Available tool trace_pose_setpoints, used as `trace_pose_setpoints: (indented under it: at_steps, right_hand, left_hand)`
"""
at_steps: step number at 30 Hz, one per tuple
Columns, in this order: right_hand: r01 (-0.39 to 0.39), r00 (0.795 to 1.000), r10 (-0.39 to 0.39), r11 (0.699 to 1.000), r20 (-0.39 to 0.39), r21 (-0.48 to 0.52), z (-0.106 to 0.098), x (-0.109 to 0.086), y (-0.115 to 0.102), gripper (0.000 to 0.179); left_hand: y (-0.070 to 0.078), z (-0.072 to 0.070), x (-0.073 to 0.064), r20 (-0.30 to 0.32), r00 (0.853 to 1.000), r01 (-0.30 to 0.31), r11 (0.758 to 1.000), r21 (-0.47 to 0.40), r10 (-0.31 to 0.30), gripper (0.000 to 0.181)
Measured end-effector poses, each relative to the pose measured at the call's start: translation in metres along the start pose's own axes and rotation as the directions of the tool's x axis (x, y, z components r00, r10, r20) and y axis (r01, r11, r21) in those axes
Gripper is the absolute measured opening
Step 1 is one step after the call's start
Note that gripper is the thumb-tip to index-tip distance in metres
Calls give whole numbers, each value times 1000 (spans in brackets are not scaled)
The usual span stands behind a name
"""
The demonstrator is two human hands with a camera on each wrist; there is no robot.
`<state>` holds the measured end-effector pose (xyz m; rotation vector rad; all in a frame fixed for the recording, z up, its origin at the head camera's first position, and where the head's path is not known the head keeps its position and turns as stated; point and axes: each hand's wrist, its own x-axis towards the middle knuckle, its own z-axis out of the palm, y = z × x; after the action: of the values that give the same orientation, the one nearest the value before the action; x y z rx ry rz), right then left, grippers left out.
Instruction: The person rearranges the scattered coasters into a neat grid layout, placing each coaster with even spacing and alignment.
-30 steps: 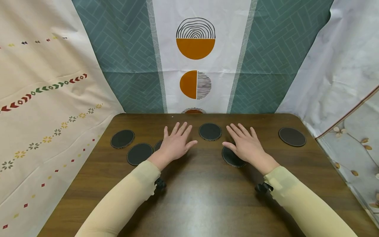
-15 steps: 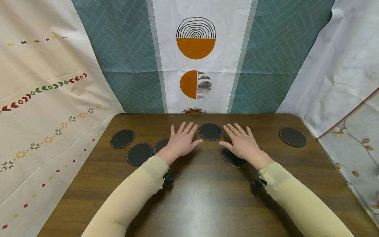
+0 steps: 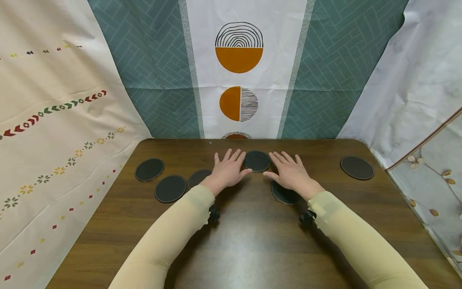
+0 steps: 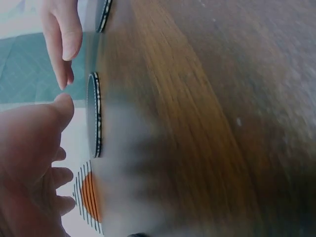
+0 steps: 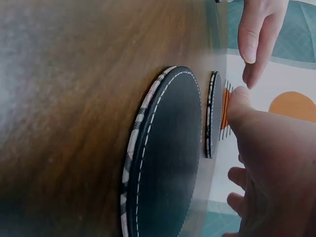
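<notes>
Palm down with fingers spread, my left hand (image 3: 228,170) hovers over the table, its fingertips by the left edge of a round black coaster (image 3: 257,161) at the back middle. My right hand (image 3: 290,171) is likewise spread, above and partly covering a second black coaster (image 3: 284,193). Neither hand holds anything. In the right wrist view the stitched rim of that nearer coaster (image 5: 165,158) shows below the right hand (image 5: 276,153), apart from it. The left wrist view shows the left thumb and curved fingers of the left hand (image 4: 29,148) above the table surface.
Three more black coasters lie to the left: one at the far left (image 3: 149,169), one nearer (image 3: 171,188), and one partly behind the left arm (image 3: 198,177). Another coaster (image 3: 357,167) is at the far right. Patterned curtains (image 3: 238,80) close off the wooden table (image 3: 238,241).
Both hands have moved inward toward each other, the left hand rightward and the right hand leftward, to either side of the back middle coaster. The coasters have not moved.
</notes>
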<state>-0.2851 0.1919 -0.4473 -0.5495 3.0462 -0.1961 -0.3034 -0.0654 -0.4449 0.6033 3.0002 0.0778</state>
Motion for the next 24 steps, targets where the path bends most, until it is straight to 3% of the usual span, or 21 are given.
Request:
trace_pose_setpoints:
  at_steps: [13, 24]
  right_hand:
    - [0, 998, 0, 1000, 61, -4, 3, 12, -4, 85]
    - [6, 997, -5, 1000, 82, -18, 6, 17, -5, 80]
  left_hand:
    - [5, 7, 12, 35, 999, 7, 1000, -25, -6, 83]
    - [9, 6, 13, 52, 999, 9, 999, -38, -7, 81]
